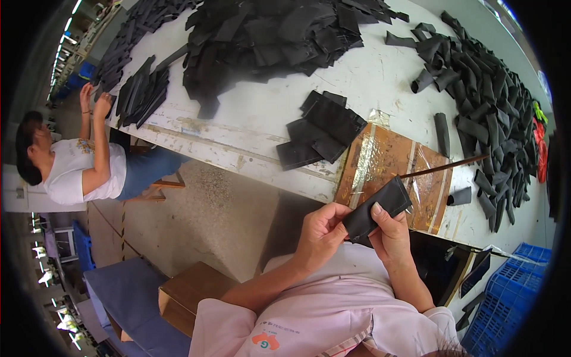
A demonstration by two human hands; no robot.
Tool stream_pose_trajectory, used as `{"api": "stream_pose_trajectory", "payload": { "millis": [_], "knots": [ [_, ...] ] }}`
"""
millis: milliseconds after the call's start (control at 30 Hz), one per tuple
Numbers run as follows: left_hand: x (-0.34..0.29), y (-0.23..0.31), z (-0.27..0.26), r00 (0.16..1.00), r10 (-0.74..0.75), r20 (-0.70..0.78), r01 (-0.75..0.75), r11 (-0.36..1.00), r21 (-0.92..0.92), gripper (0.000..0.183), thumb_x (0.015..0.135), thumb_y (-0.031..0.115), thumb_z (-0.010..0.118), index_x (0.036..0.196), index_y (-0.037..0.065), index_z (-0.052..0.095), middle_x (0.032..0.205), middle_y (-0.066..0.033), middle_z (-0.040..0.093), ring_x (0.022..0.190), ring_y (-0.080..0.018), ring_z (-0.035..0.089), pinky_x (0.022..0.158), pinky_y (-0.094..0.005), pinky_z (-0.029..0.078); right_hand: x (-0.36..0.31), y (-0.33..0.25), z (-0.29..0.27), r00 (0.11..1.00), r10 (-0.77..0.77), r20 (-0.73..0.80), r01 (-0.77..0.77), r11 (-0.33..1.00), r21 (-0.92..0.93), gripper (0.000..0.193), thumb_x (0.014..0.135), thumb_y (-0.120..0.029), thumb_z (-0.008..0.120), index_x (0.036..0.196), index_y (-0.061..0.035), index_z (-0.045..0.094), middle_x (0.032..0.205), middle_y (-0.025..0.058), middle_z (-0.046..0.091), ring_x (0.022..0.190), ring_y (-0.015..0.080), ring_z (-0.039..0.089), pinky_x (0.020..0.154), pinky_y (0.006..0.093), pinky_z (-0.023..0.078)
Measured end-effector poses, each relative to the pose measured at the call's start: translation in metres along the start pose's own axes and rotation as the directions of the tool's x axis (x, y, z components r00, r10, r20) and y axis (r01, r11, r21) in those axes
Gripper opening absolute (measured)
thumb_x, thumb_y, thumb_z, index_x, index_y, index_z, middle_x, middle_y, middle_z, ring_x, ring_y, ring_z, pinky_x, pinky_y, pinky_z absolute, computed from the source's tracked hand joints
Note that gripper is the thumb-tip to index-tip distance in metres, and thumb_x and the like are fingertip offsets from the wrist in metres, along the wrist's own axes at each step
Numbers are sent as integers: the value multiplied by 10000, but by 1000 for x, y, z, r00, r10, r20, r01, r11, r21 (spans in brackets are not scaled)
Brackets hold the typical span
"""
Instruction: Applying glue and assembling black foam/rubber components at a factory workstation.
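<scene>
Both hands hold a black stitched fabric piece (376, 209), flat and oblong, above the table's near edge. My left hand (323, 233) pinches its left end. My right hand (391, 237) grips the right part, with the thumb lying on top. Just beyond the piece, a thin brown rod (446, 166) points right over a brown board (372, 159) partly covered with clear tape. Whether the rod touches the fabric I cannot tell. Left of the board lies a small stack of flat black fabric pieces (324, 128).
A large heap of flat black pieces (267, 41) covers the far part of the white table (250, 113). Tube-like black pieces (485, 101) are piled on the right. Blue crates (511, 297) stand at lower right, a cardboard box (193, 291) at lower left. Another person (83, 160) sits at left.
</scene>
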State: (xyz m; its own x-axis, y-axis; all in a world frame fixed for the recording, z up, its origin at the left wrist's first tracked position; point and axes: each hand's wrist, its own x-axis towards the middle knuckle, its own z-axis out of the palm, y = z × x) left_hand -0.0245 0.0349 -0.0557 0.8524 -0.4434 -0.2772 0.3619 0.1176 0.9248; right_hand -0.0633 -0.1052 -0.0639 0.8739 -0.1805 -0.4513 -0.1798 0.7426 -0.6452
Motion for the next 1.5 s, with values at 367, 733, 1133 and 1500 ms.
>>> {"api": "stream_pose_trajectory", "payload": {
  "millis": [367,733,1133,1500],
  "knots": [
    [14,-15,-9,1000,27,15,-26,999,-30,132,850,113,527,882,-15,528,727,-17,560,617,-37,506,533,-178,420,11,-3,4,999,36,-10,-37,996,-78,50,815,-89,560,839,-48,543,712,58,594,561,139,570,523,256,485],
    [35,-10,-24,963,205,-173,-168,964,208,60,757,-11,519,811,-27,540,675,-24,567,566,-41,500,504,-190,415,12,4,-10,975,-222,19,190,788,-585,262,865,-215,510,678,-31,512,536,1,460,442,91,417,432,198,337],
    [21,3,0,975,223,-20,-210,942,263,77,707,-46,561,765,-22,516,610,-64,545,564,-84,514,514,-240,427,0,-9,21,728,-462,507,610,96,-787,345,728,-277,665,871,17,554,694,66,482,558,142,463,500,253,391],
    [18,-9,7,855,516,-60,-397,723,566,135,682,-60,524,801,4,521,673,-155,568,563,-282,578,489,-326,462,4,-1,13,636,-409,655,617,-240,-749,139,711,26,566,846,1,542,749,134,517,617,290,536,512,357,423]
  ]
}}
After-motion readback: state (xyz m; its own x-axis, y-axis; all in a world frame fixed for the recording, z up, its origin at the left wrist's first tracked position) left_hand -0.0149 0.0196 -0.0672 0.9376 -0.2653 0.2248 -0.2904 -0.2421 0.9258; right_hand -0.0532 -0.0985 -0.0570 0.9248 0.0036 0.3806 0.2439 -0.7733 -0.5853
